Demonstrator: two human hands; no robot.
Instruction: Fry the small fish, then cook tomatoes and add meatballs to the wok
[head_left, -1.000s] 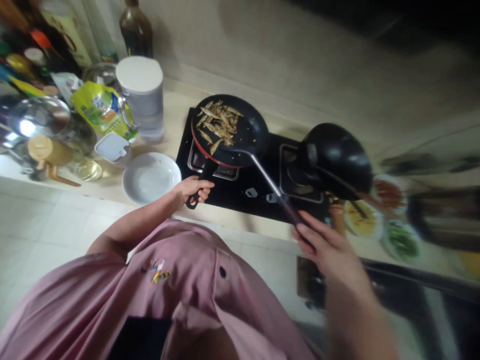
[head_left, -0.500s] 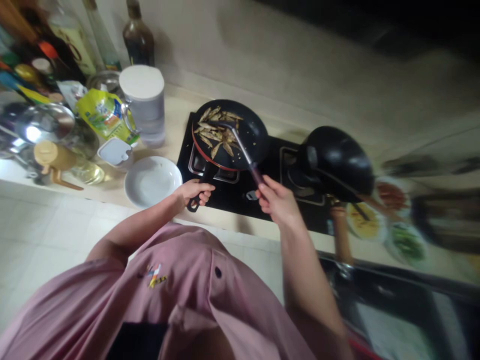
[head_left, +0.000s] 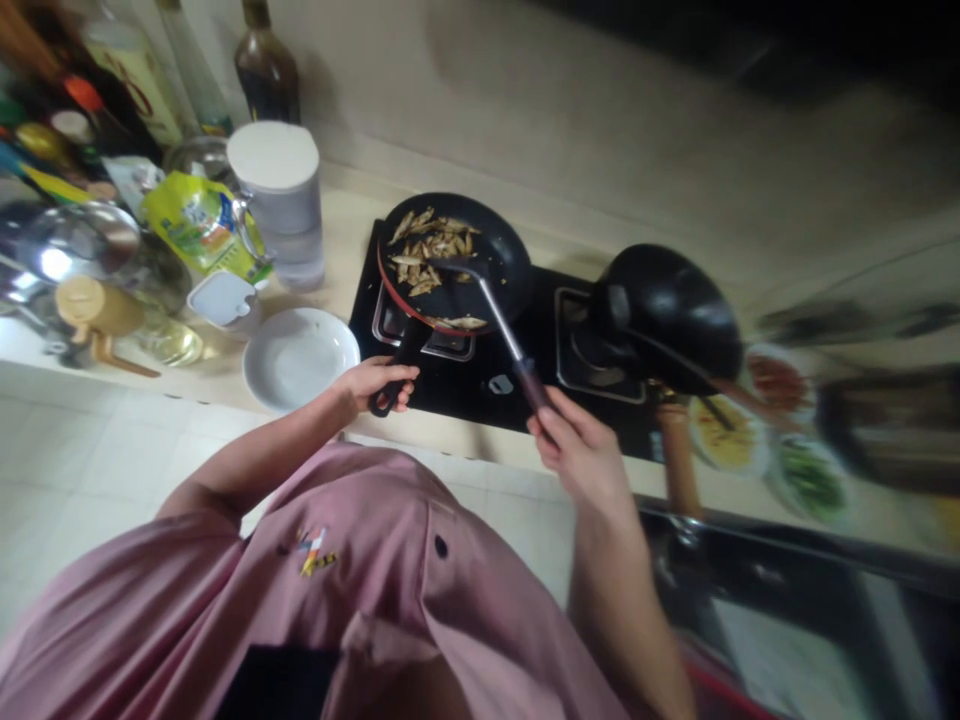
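A black frying pan [head_left: 504, 262] with a red outer side sits on the left burner of the stove. Small browned fish [head_left: 431, 245] lie mostly in its left half, with a piece or two near the front rim. My left hand [head_left: 381, 384] is closed round the pan's black handle. In my right hand [head_left: 574, 435] is the dark grip of a spatula [head_left: 501, 315] with a metal shaft. The spatula's black head rests among the fish, near the middle of the pan.
A white plate [head_left: 301, 358] stands left of the stove [head_left: 480, 385], near a water pitcher [head_left: 276, 205], an oil bottle [head_left: 165, 335] and a yellow-green pouch [head_left: 201, 225]. A black wok [head_left: 667, 315] tilts over the right burner. Beyond it are several dishes of cut food and a sink [head_left: 750, 560].
My right hand has drawn back toward me and to the right, pulling the spatula head with it. Some fish have shifted toward the pan's front rim. My left hand keeps its hold.
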